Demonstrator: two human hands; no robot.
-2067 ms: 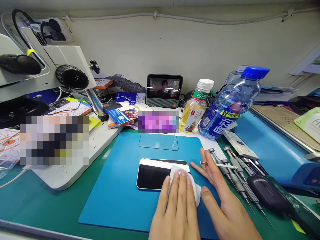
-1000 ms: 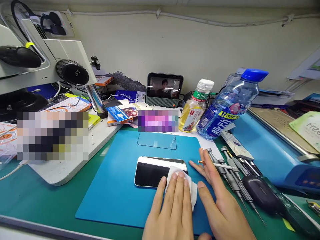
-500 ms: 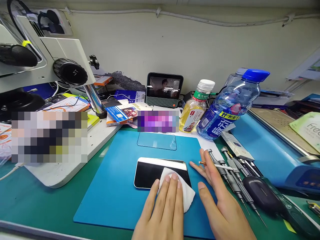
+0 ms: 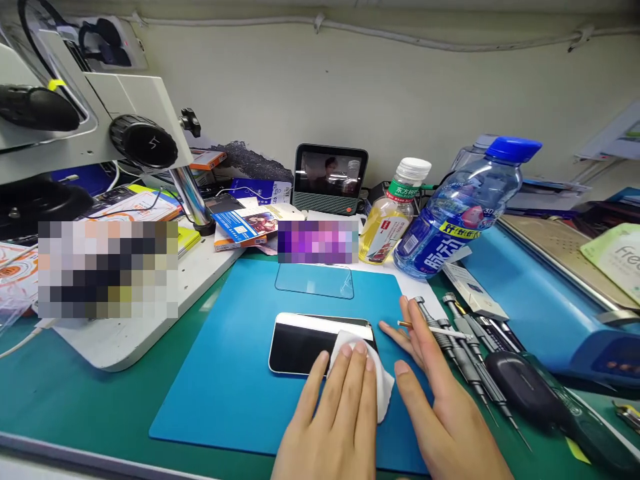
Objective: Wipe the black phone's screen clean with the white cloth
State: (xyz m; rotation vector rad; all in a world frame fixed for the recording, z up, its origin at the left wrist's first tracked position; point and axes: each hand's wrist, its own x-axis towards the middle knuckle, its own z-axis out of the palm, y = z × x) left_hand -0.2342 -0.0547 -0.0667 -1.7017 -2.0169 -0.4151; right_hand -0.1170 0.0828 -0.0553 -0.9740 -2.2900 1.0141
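My left hand (image 4: 337, 413) lies with its fingers outstretched on a folded white wiping cloth (image 4: 383, 387), pressing it onto the right part of a smartphone (image 4: 297, 347). The phone lies screen up, its black glass reflecting a bright band. Beside the phone's right end rests my right hand (image 4: 440, 393), thumb apart. A slim cigarette (image 4: 443, 330), white with a brownish end, is held between its fingers. Behind the phone, a clear screen protector (image 4: 314, 283) with a dark border lies flat on the blue mat (image 4: 215, 393).
Several precision screwdrivers (image 4: 467, 353) and a black oval case (image 4: 520, 380) lie to the right. A blue-capped bottle (image 4: 450, 220), a yellow drink bottle (image 4: 393, 220) and a small display (image 4: 329, 177) stand behind. A microscope stand (image 4: 150, 313) occupies the left; a blue machine (image 4: 545, 300) is far right.
My left hand and the cloth have slid a little to the right over the phone, baring more of its screen. My right hand has stayed in place.
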